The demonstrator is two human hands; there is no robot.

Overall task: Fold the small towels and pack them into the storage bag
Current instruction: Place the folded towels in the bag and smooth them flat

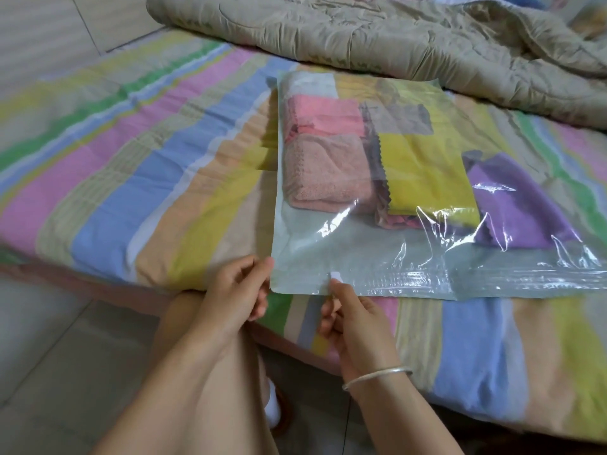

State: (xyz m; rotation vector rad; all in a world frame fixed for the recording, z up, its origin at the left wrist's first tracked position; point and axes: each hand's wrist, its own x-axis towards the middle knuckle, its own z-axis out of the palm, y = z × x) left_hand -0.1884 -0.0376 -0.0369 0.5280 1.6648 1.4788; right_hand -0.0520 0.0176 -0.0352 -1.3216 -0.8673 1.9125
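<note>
Wide striped bed [131,165] fills the view, with a tan quilt [361,37] bunched along its far side. Flat on the sheet lies the clear bag [328,244], its zip edge along the near side of the bed and its mouth pointing at the person. The zip strip runs left to right, and the bag's right end runs out of view, so its long axis cannot be told for sure.

Inside, the towels are folded and pushed toward the far end. Down the left side sit a white towel [308,85], a coral towel [323,118] and a thick pink towel [325,172], touching in a column. Just beside them are a grey towel [397,119] and a yellow towel [423,172], and a purple towel [512,205] lies to the right, tilted.

Now the hands, both at the zip edge. The left hand [236,290] pinches the bag's near left corner, fingers clamped on the plastic. The right hand [351,320], just beside it, has its fingers closed together on the small white slider [335,276] on the zip strip. A thin bracelet [374,376] rings the right wrist.
</note>
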